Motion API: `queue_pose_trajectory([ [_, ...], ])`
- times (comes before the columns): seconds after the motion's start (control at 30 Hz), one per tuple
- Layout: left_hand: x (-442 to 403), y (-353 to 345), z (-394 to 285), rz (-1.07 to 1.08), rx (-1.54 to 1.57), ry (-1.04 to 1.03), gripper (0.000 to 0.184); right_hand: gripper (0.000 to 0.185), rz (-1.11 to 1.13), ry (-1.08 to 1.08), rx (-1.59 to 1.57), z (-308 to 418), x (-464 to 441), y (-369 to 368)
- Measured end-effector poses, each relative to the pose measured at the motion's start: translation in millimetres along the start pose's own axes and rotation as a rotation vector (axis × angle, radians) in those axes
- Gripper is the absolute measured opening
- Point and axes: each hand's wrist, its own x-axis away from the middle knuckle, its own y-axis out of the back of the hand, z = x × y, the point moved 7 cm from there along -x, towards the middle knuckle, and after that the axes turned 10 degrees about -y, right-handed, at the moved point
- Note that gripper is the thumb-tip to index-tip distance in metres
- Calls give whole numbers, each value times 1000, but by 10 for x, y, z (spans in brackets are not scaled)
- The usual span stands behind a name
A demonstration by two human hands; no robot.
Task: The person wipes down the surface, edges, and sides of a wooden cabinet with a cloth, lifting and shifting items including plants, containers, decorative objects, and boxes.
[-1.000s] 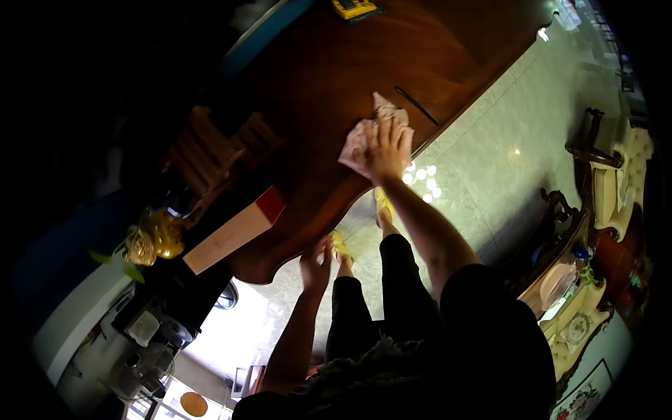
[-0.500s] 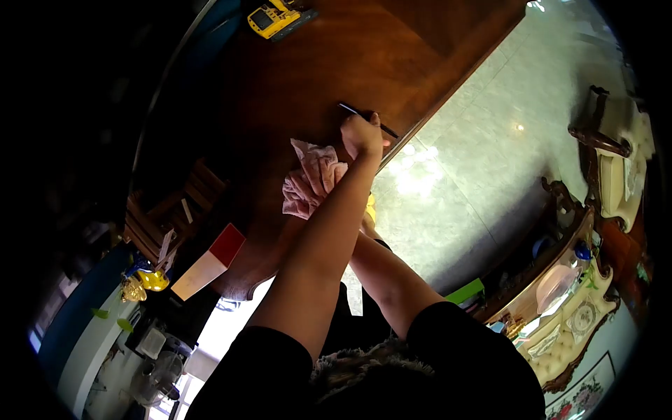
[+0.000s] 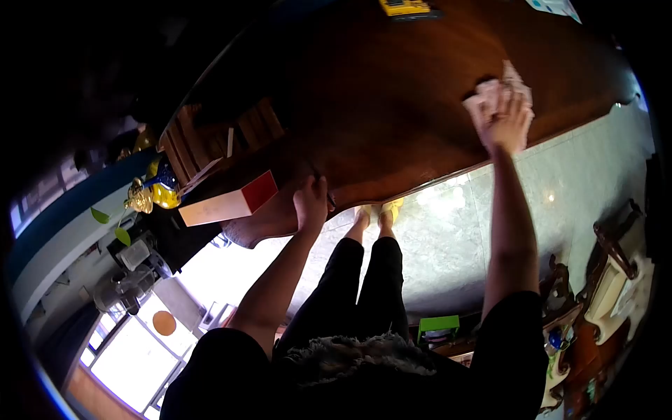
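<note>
A slim dark pen-like stick [image 3: 330,199] is in my left hand [image 3: 310,204], whose fingers are closed round it near the table's front edge. Far to the right, my right hand [image 3: 507,127] holds a crumpled pink cloth [image 3: 519,85] against the dark wooden tabletop [image 3: 399,105]. Its fingers lie stretched over the cloth, which bunches out around them.
A red-and-cream box [image 3: 227,201] stands at the left end of the table, beside a wooden rack [image 3: 189,143] and a blue-and-yellow ornament [image 3: 164,183]. A yellow device [image 3: 406,7] lies at the far edge. Below the table's curved edge is pale floor [image 3: 441,259].
My arms have uncrossed. The left hand has carried the dark stick left and nearer to me, while the right hand and pink cloth have moved far right. The view has also shifted.
</note>
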Motion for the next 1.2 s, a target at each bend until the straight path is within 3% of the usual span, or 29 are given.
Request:
queue_pose_trajectory([
  [0.03,23,124,122,-23,-4,-10,27,69,-15,-112,-27,-124,-194,-220],
  [0.1,13,262,241,-47,-2,-15,27,66,-194,-198,-455,-207,-288,-303],
  [0.2,-248,611,-48,-208,-161,-114,23,67,-273,-317,-477,73,-33,-176],
  [0.33,-805,979,16,-310,-301,-122,22,62,-265,-112,-477,766,638,326],
  [0.4,-1080,1052,68,-397,-807,-318,25,60,-249,-63,-536,963,905,514],
  [0.43,-1148,1075,-56,-399,-797,-317,25,61,-214,-64,-543,998,967,575],
  [0.5,-1306,1176,-23,-304,-762,-29,48,62,-161,-74,-536,1022,986,546],
  [0.57,-1455,1207,135,-265,-739,37,65,62,-157,-75,-539,1024,987,555],
  [0.77,-1406,1249,-18,-366,-665,-43,60,62,-174,-69,-551,1007,977,564],
  [0.87,-1287,1202,-95,-281,-598,83,61,63,-196,-64,-533,1017,986,563],
  [0.97,-867,1024,-358,-450,-610,-299,53,63,-192,-57,-509,1020,989,555],
  [1.1,24,560,-448,-179,-406,-445,35,67,-143,-89,-493,1144,1111,542],
  [1.13,262,457,-395,-137,-381,-427,35,68,-1,-22,-288,1332,1291,537],
  [1.2,643,317,-221,-52,-250,-364,28,73,119,120,-400,1723,1733,758],
])
